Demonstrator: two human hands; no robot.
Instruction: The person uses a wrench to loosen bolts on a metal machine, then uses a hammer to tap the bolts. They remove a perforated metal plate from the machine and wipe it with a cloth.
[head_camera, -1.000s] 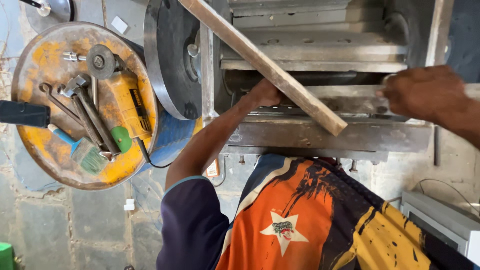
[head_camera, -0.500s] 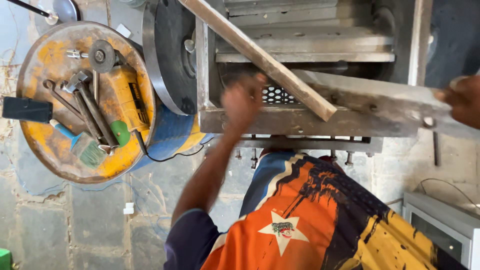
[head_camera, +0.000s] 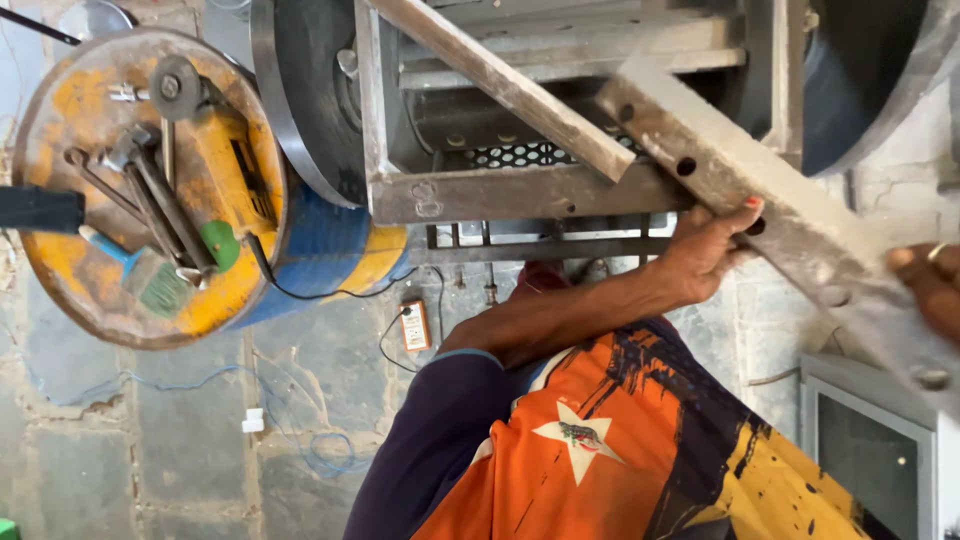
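Note:
A long grey steel bar (head_camera: 800, 240) with drilled holes slants from the machine frame (head_camera: 500, 190) down to the right edge. My left hand (head_camera: 705, 250) grips the bar from below near its middle, on an arm in a dark sleeve that reaches over an orange printed shirt (head_camera: 600, 450). At the right edge my right hand (head_camera: 930, 285), with a ring on one finger, holds the lower end of the same bar. The bar's upper end rests against the frame, just above a perforated screen (head_camera: 520, 153).
A second long bar (head_camera: 500, 85) lies diagonally across the frame. A large steel flywheel (head_camera: 290, 110) stands left of it. The yellow and blue drum (head_camera: 90, 110) carries wrenches, a brush and a grinder. A small orange device (head_camera: 413, 325) and a grey box (head_camera: 870, 450) are lower down.
The holed bar has come away from the frame and swung down to the right. My left hand moved from inside the frame onto the bar; my right hand dropped lower.

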